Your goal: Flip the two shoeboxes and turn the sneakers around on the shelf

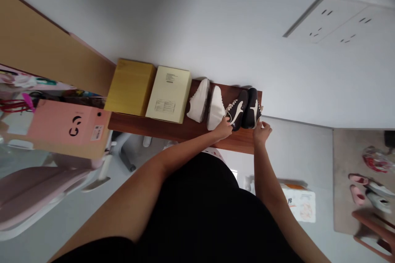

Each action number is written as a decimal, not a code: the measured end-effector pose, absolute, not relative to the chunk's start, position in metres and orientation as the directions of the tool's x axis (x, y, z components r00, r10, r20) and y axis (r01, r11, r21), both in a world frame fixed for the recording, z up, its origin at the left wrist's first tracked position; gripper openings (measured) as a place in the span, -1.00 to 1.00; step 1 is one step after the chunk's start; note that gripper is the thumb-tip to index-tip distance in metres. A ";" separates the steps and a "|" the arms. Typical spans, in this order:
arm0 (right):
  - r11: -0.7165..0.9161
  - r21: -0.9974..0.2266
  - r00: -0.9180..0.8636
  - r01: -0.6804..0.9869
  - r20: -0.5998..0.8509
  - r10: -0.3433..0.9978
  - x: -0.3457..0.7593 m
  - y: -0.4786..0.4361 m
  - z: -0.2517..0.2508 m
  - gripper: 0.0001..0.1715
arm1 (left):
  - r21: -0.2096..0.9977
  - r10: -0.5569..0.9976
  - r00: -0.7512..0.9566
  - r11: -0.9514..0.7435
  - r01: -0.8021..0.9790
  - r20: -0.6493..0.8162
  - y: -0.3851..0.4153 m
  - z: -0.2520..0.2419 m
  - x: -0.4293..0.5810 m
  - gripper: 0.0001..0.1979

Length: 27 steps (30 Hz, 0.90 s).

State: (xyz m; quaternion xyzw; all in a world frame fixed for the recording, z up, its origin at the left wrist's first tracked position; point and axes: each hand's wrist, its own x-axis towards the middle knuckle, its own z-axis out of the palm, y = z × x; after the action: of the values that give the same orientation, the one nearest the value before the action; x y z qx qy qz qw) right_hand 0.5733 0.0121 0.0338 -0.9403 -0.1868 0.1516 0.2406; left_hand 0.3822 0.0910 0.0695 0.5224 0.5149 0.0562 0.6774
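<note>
Two dark shoes with cream stripes stand side by side at the right end of a reddish-brown wooden shelf (197, 132). My left hand (222, 129) pinches the front of the left dark shoe (240, 109), its fingers closed at the edge. At the front of the right dark shoe (251, 109), my right hand (262, 131) has thumb and fingertips on the shoe's outer edge. Left of them is a pair of white shoes, one (199, 102) tilted on its side and the other (216, 109) close to my left hand.
A cream box (169, 94) and a gold box (131, 86) stand on the shelf's left part. A pink box (66, 125) and a pink chair (40, 189) are at the left. Wall sockets (339, 22) are upper right; more shoes (358, 195) lie on a mat.
</note>
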 end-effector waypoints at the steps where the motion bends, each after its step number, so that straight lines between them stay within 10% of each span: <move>1: -0.790 -0.545 0.884 0.281 -0.174 0.435 0.564 0.006 0.037 -0.46 | 0.729 0.555 0.473 0.509 0.457 -0.684 0.094 0.078 0.365 -0.42; 8: -0.556 -0.718 0.762 0.418 -0.056 0.645 0.474 -0.015 0.063 -0.51 | 0.684 0.710 0.273 0.387 0.619 -0.649 0.125 0.105 0.198 -0.68; 13: -0.460 -0.688 0.300 0.561 -0.349 0.888 0.390 0.019 0.078 -0.65 | 0.547 0.758 0.296 0.095 0.832 -0.581 0.129 0.109 0.104 -0.66; 18: -0.255 -0.530 -0.093 0.808 -0.544 0.834 0.294 0.076 0.095 -0.72 | 0.544 0.669 0.451 -0.082 0.835 -0.591 0.141 0.110 0.044 -0.65; 27: -0.347 -0.810 -0.133 0.472 -0.455 0.881 0.150 0.138 0.115 -0.57 | 0.686 0.852 0.319 0.063 0.725 -0.415 0.188 0.113 -0.077 -0.64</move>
State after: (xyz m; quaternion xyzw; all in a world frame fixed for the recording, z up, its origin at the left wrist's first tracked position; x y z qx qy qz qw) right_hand 0.1498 0.1384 0.1146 -0.6293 -0.5375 0.5269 0.1936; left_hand -0.0766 0.1882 0.1126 0.6806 0.5792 0.0721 0.4428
